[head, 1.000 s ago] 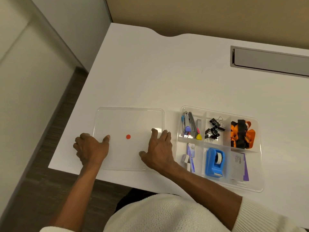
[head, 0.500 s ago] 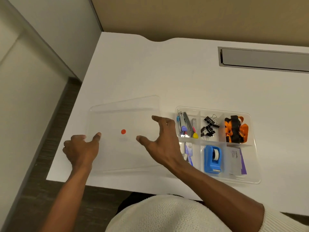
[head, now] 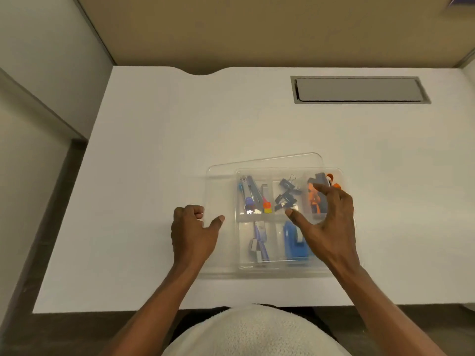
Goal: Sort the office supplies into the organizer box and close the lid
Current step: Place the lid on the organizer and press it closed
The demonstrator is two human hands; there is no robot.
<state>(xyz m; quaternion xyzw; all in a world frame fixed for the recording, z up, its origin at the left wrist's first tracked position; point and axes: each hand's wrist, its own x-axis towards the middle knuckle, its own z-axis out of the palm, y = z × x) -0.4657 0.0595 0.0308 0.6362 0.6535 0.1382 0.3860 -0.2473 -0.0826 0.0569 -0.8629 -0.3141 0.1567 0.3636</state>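
The clear organizer box (head: 339, 173) sits on the white desk, its compartments filled. They hold a stapler and pens (head: 248, 194), black binder clips (head: 285, 194), an orange lanyard (head: 314, 201), a blue tape dispenser (head: 293, 247) and small staple packs (head: 258, 244). The clear lid (head: 221, 181) hovers over the box, tilted and offset to the left, so the box's right rim stays uncovered. My left hand (head: 191, 232) pinches the lid's left edge. My right hand (head: 326, 227) grips its right side, fingers spread over the top.
A grey cable hatch (head: 359, 89) is set into the desk at the back right. The desk's back edge has a curved notch (head: 203, 71). A tan partition stands behind, and the floor drops off past the left edge.
Both hands lifted the lid off the desk on the left and carried it rightward over the box. My view has shifted to centre on the box.
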